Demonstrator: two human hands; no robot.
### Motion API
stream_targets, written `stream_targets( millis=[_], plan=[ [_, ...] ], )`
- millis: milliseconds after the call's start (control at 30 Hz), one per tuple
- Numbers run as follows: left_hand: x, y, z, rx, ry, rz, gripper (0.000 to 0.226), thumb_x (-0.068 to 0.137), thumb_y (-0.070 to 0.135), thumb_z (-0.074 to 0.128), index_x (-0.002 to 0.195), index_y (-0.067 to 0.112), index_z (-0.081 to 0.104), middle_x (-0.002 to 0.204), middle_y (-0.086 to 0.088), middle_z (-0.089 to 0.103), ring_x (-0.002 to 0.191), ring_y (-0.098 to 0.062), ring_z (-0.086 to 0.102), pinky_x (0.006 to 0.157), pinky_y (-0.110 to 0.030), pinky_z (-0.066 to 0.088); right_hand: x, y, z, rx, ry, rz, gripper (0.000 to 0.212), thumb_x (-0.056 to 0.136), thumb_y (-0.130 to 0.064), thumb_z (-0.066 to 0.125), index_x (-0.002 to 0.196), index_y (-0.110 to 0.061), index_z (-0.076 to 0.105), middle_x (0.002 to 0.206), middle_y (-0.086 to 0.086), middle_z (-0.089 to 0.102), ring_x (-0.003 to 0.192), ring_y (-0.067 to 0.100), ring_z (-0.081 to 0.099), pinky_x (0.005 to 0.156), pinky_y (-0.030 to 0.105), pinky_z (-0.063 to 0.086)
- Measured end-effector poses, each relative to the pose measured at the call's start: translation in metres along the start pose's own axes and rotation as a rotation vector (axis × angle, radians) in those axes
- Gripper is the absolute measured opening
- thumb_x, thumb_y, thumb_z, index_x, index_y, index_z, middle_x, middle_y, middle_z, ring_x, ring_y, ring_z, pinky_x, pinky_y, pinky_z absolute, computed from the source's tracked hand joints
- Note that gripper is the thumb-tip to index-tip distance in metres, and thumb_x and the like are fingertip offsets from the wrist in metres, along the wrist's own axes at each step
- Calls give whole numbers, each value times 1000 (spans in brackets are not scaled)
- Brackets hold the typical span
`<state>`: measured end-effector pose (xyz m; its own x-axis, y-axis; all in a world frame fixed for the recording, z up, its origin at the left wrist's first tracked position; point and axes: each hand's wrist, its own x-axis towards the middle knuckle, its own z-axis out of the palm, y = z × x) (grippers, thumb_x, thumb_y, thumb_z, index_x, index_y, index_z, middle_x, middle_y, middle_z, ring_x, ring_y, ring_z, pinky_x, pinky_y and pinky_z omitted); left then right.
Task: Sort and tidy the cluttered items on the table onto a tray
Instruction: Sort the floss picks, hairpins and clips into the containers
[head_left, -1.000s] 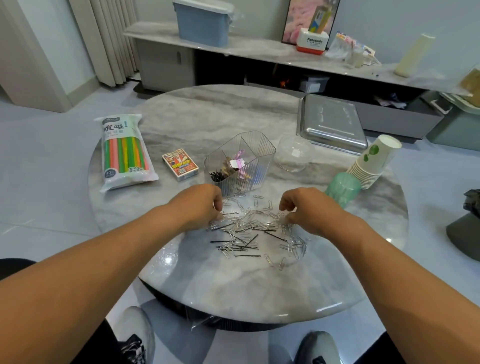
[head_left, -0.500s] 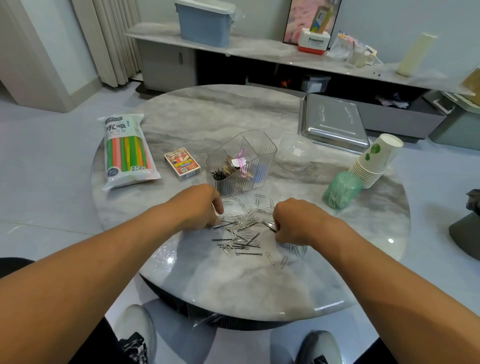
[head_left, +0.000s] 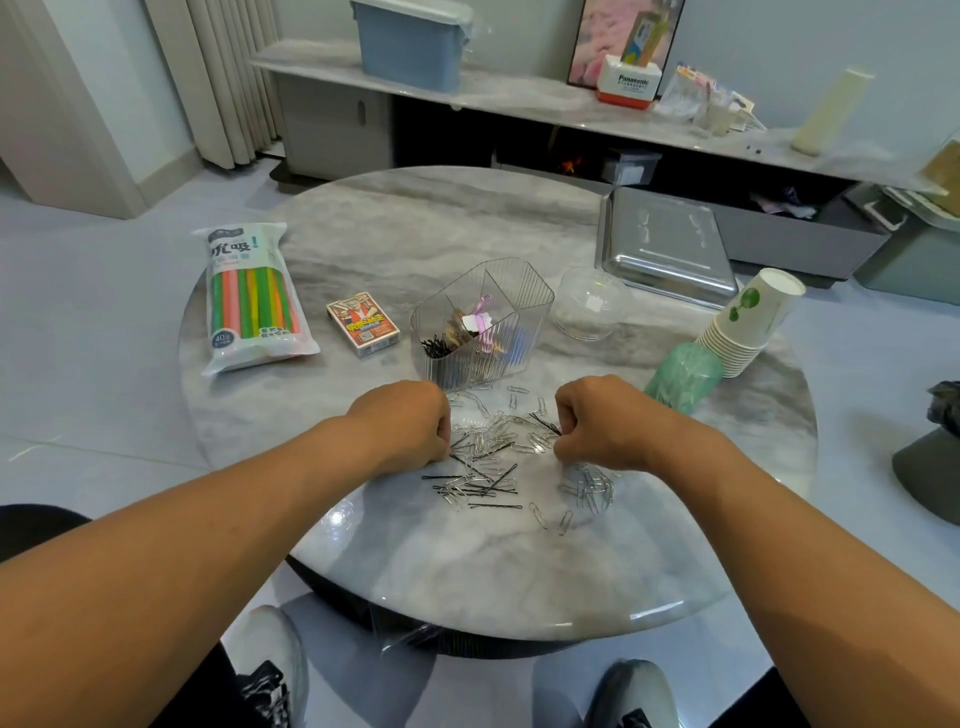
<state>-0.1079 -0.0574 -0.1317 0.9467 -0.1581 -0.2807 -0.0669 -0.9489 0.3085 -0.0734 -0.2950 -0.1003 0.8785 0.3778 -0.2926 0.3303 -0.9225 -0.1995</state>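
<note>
Head view: white box (head_left: 627, 83) reads "Panasonic"; straw pack (head_left: 253, 299) "40".

Blue bin (head_left: 411, 41) on my far shelf (head_left: 519, 98), Panasonic box (head_left: 628, 83) beside it, curtain (head_left: 218, 78) left, my shoes (head_left: 270, 670) below.

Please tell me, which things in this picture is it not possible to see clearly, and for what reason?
- Head view: fingertips of left hand and right hand, curled under; whether they pinch pins is hidden.
- Organizer contents: ribbed walls blur them.
- Clip pile: pieces too small to count.
- Straw pack small print: unreadable.
</note>
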Motion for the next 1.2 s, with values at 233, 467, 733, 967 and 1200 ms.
stream_targets(
  millis=[233, 467, 733, 967, 1200],
  plan=[
    [1, 5, -3, -17, -32, -8, 9, 81, 15, 65, 74, 16, 70, 77, 2, 68, 74, -20, 63, 57, -26, 45, -2, 5, 1, 149, -36, -2, 18, 73, -8, 73, 78, -22, 63, 76, -7, 66, 66, 8, 56, 54, 21, 42],
    [5, -3, -11, -91, -24, -20, 25, 86, 10, 64, 104, 28, 67, 97, 7, 60, 93, -17, 61, 78, -31, 53, 1, 3, -2, 317, -56, 13, 23, 82, -15, 77, 93, -35, 73, 67, -20, 69, 63, -5, 63, 63, 18, 47],
    [4, -4, -13, -225, -17, 31, 30, 81, 29, 83, 108, 31, 68, 101, 12, 63, 89, -8, 61, 72, -22, 47, 1, -7, -3, 585, -25, -13, 9, 82, -17, 84, 85, -24, 80, 79, -5, 77, 72, 8, 66, 79, 32, 56],
    [-4, 20, -16, -749, -175, 163, 29, 90, 24, 75, 119, 19, 71, 109, 1, 76, 108, -12, 69, 105, -38, 50, -3, -27, -3, 859, 16, -86, 11, 80, -10, 85, 84, -18, 78, 82, 7, 78, 71, 8, 67, 65, 18, 52],
    [-9, 27, -20, -1115, -258, 42, 27, 103, 0, 47, 120, 7, 66, 114, -15, 73, 108, -24, 70, 94, -33, 57, -2, -39, 2, 1280, 108, 78, 14, 83, -2, 81, 89, -7, 69, 75, 10, 74, 69, 17, 73, 58, 21, 57]
  ],
)
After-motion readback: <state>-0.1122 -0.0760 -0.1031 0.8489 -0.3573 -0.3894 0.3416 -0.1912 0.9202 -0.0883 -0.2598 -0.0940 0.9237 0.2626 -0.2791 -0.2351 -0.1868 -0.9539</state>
